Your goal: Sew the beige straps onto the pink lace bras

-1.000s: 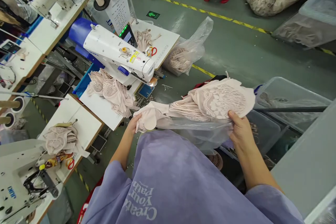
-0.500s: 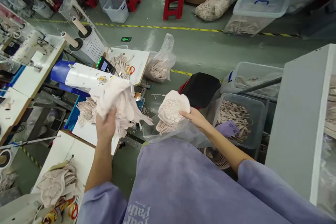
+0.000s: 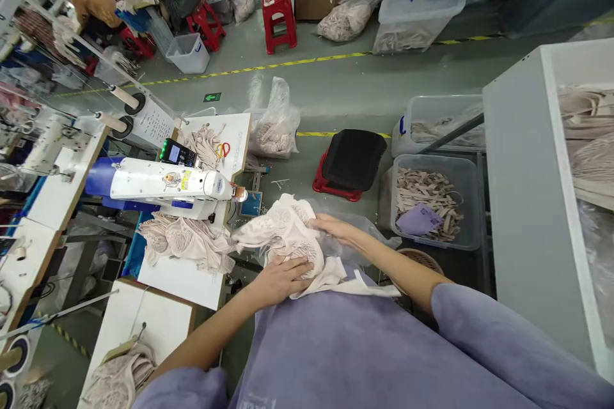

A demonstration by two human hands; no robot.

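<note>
A cream bra (image 3: pixel 292 230) with textured cups lies in a loose heap over my lap, its straps trailing to the right. My left hand (image 3: pixel 283 279) rests on the near cup with its fingers stretched out flat. At the far right edge of the fabric, my right hand (image 3: pixel 336 229) is closed, its fingertips pinching the bra. Under that hand spreads a clear plastic bag (image 3: pixel 371 230). To the left, more cream bras (image 3: pixel 185 239) are piled on the white sewing table (image 3: pixel 185 282), below the arm of the sewing machine (image 3: pixel 158 180).
Ahead stands a low stool with a black seat (image 3: pixel 355 156). A clear bin (image 3: pixel 434 239) of fabric strips is at the right, beside a grey cabinet (image 3: pixel 518 192). Scissors (image 3: pixel 223 150) lie by the strips beyond the machine. Two people in orange and green sit at the far left.
My left hand has brought its bunch of cream fabric from beside the machine across to my lap, onto the cup pieces by my right hand. The view has shifted, showing co-workers.
</note>
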